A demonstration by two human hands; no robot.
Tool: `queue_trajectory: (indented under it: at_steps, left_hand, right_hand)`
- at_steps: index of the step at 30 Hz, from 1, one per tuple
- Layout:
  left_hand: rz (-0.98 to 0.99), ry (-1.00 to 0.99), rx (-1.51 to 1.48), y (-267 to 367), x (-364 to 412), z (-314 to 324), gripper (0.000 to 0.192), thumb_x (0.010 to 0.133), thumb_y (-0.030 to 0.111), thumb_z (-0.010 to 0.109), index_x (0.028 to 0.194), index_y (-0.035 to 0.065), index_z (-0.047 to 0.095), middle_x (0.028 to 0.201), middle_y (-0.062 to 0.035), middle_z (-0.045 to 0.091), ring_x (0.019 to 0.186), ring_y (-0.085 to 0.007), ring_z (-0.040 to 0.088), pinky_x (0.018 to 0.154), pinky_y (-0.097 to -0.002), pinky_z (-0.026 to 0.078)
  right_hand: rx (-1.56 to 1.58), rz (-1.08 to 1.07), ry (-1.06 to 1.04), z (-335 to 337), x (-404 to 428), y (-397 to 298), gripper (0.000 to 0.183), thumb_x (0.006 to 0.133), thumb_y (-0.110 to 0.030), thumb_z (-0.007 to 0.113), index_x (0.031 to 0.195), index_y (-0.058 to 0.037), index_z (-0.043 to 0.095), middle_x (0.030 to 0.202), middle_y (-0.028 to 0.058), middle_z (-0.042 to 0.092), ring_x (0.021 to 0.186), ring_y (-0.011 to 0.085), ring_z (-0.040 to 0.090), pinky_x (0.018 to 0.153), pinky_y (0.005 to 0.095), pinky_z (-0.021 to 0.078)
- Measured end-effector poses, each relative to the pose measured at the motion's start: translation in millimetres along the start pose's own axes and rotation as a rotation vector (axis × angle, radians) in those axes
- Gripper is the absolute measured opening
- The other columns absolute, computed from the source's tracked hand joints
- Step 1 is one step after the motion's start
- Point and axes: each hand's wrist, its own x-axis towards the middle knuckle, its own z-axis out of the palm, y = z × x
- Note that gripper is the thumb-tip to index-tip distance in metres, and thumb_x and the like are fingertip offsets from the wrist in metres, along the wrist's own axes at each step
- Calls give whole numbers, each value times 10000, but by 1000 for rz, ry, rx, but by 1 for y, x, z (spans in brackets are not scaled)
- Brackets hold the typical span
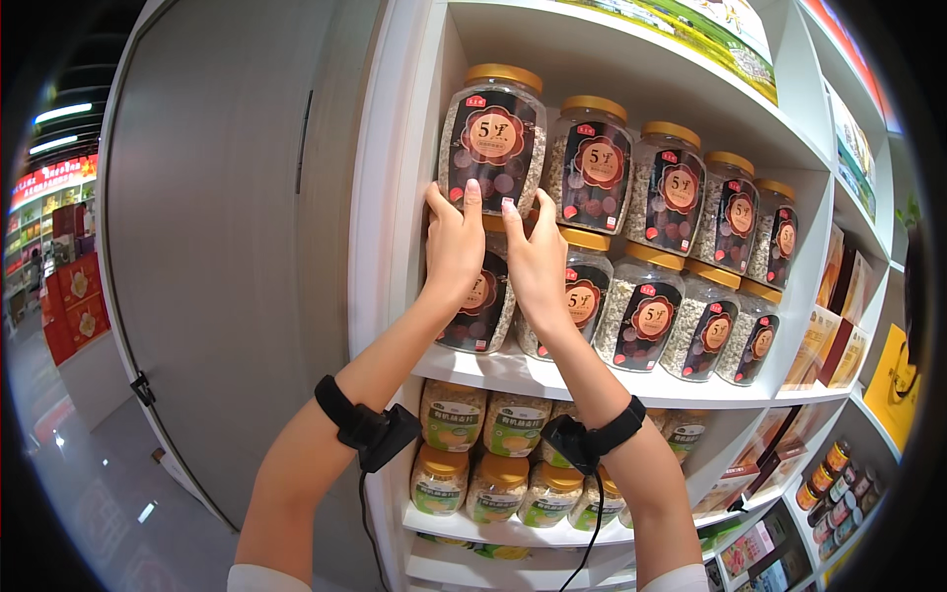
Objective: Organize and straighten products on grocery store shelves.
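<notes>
A clear plastic jar with a gold lid and a dark label stands upright at the left end of the upper row. My left hand grips its lower left side, thumb across the front. On the lower right side my right hand holds the same jar, thumb on the label's bottom edge. Beneath it, partly hidden by my hands, is a lower jar of the same kind. A matching jar stands just to the right. The held jar's underside is hidden.
White shelving carries stacked rows of these jars. Below are green-labelled oat jars. A grey door panel lies left of the shelf's side wall. Cartons fill the compartment to the right. Black straps with cables circle my forearms.
</notes>
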Motion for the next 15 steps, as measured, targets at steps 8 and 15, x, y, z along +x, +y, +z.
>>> queue_trajectory:
  at_steps: [8, 15]
  left_hand:
    - [-42, -50, -13, -10, 7, 10, 739, 879, 555, 351, 1301, -40, 232, 1203, -332, 435, 1117, -448, 438, 926, -448, 352]
    - [28, -38, -7, -17, 11, 11, 714, 887, 500, 399, 1299, -60, 238, 1239, -310, 412, 1149, -421, 418, 944, -428, 348]
  right_hand:
    - [-151, 24, 54, 6, 10, 6, 518, 898, -226, 468, 1248, 126, 320, 1104, 320, 501, 1013, 417, 504, 868, 422, 397]
    - [-212, 15, 69, 11, 12, 7, 496, 898, -197, 470, 1239, 136, 331, 1051, 311, 522, 945, 407, 523, 832, 431, 413]
